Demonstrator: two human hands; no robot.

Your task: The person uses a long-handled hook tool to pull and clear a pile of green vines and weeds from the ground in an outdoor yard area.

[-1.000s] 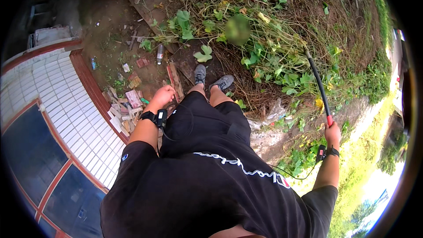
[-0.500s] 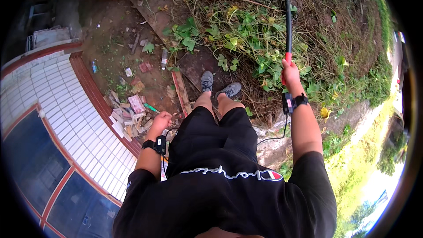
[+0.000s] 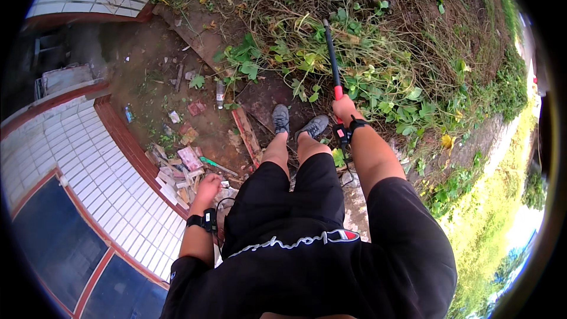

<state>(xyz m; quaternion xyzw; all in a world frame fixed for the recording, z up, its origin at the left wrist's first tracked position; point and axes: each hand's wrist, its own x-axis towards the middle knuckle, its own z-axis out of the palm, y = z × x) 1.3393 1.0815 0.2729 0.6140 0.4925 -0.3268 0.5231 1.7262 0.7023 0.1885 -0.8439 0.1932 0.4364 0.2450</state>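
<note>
Head view. The right hand is closed around the red grip of a long tool, whose black shaft points away from the body. The tool lies out over the vines, right of the shoes; its far end is among stems, and any blade there cannot be made out. Gripping at the near end appears to give full reach while the feet stand clear of the growth. The left hand is held low beside the left thigh, near the rubble and a green stick. Its fingers are curled and nothing shows in them; whether they are fully closed cannot be told. It is probably kept aside from the tool's path. A board lies between the rubble and the shoes; a clear bottle is just beyond its far end.

Markings: the black shirt bears white script and a red-and-white emblem. The bottle has a label, too small to read. Both wrist units carry small stickers, likewise illegible.
</note>
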